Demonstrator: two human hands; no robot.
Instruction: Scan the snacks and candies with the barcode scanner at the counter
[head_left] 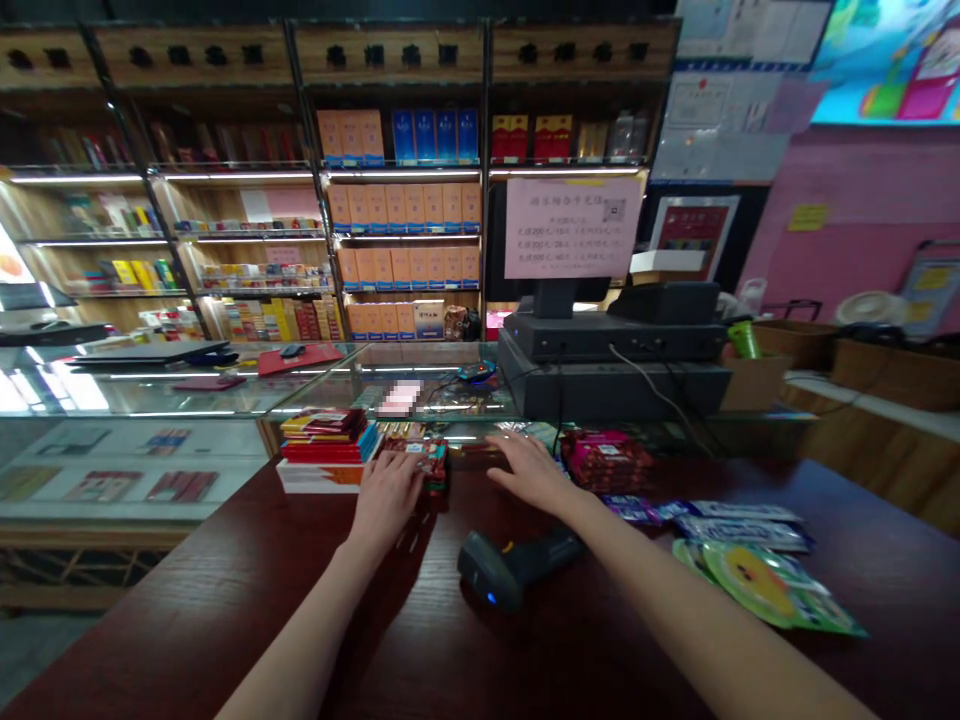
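Your left hand (391, 487) rests, fingers spread, on brown packets (429, 470) beside the stacked boxes (330, 440); your right hand (532, 473) is open, empty. Packs (742, 525) lie loose right, seemingly unsorted.

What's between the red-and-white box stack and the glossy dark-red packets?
In the head view: small brown-red packets under the left hand, then the right hand.
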